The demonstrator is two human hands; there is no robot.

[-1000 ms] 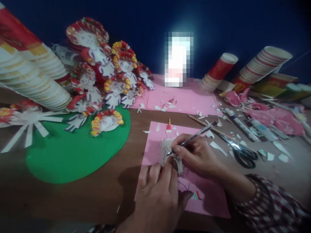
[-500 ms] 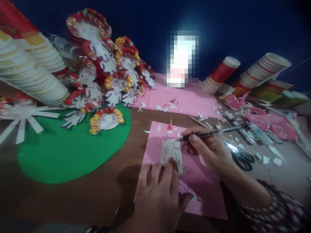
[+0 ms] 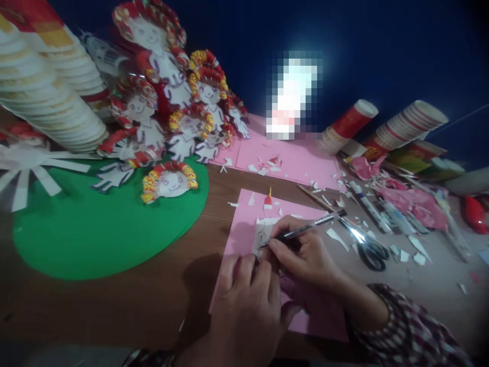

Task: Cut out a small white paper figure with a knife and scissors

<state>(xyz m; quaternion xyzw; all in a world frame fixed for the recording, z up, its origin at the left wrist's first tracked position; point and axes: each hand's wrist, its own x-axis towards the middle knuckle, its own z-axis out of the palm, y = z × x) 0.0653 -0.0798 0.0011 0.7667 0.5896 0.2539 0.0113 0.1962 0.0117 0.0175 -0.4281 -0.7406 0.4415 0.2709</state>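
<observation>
At the far left, a leaning stack of white paper cups [image 3: 49, 102] is standing above white paper strips [image 3: 30, 158], which are fanning out. To their right, a green rounded sheet [image 3: 114, 239] is lying on the brown wood-grained table [image 3: 171, 295], bearing a white paper doll's head with red-and-yellow curls [image 3: 171, 184]. Nearer the middle, our left hand [image 3: 246, 306] is lying palm down, its grip released, fingertips over the lower part of a small white paper piece with black drawn lines [image 3: 261, 230]. That piece is resting on a pink paper sheet [image 3: 328, 321] (our hands are hiding much of both). Our right hand [image 3: 305, 255], emerging from a dark-and-white checked sleeve [image 3: 405, 316], is grasping a slim black-and-clear pen [image 3: 315, 223], its tip pointing down at the white piece. Further right, black-handled scissors [image 3: 359, 237] are lying among white paper scraps, and white markers [image 3: 370, 208] are lying beside crumpled pink paper [image 3: 420, 206].
</observation>
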